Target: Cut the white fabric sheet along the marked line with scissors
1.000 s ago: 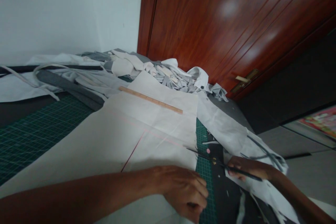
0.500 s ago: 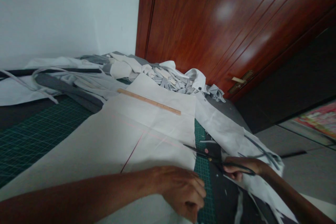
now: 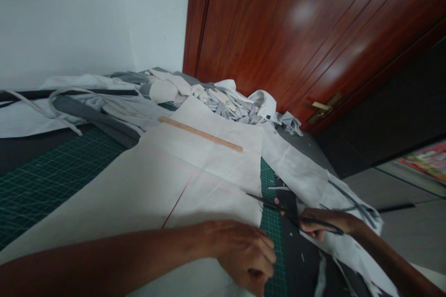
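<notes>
On a green cutting mat (image 3: 52, 185) beside a glossy reddish-brown wooden door (image 3: 296, 32), a person works with bare hands at the edge of a large pale fabric sheet (image 3: 139, 199). The right hand (image 3: 322, 223) grips black-handled scissors (image 3: 291, 213), the fingers closed around the handles, and the blades point left across the strip of mat exposed along the sheet's edge, with their tips near that edge. A pink-headed pin (image 3: 276, 200) sits just beside the blades. The left hand (image 3: 244, 257) rests curled at the lower edge of the sheet, next to the exposed mat, though whether its fingers (image 3: 268, 246) pinch the cloth cannot be told. Thin red marked lines (image 3: 177, 206) cross the sheet, and a wooden ruler (image 3: 200, 133) lies on its far part, well apart from both hands. To the right of the scissors, black fabric (image 3: 299, 250) with pale scraps on it lies beneath a crumpled white cloth (image 3: 296, 171). Beyond the sheet, a heap of pale and grey fabric scraps (image 3: 230, 104) is piled against the door, and long grey strips (image 3: 94, 120) stretch along the foot of a white wall (image 3: 87, 18). A brass door handle (image 3: 322, 106) shows at the right.
</notes>
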